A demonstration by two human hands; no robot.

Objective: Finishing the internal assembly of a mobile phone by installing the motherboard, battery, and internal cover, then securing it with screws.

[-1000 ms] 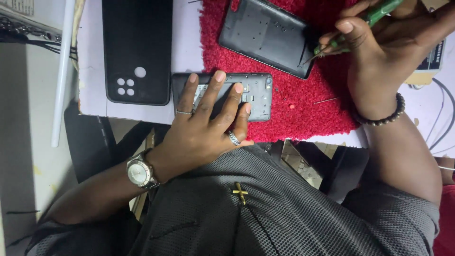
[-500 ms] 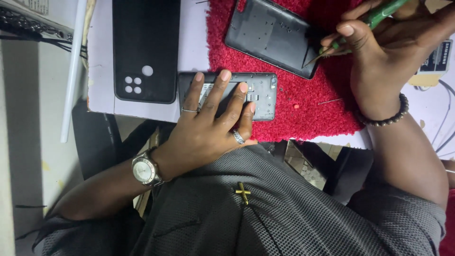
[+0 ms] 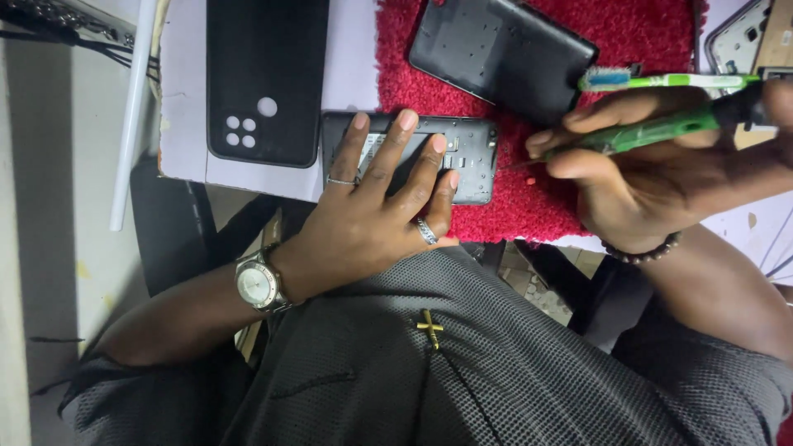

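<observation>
At the bench's near edge my left hand (image 3: 376,211) lies flat, pinning the opened phone (image 3: 462,149), while my right hand (image 3: 652,177) pinches the green screwdriver (image 3: 652,130), its tip needing careful seating on a screw.

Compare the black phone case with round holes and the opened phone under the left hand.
The phone case lies untouched on the pale board; the opened phone is pressed flat by the left hand. The case shows a smooth black back with round holes; the phone shows exposed inner parts. The phone lies crosswise, partly on the red mat. Both are dark and flat.
</observation>
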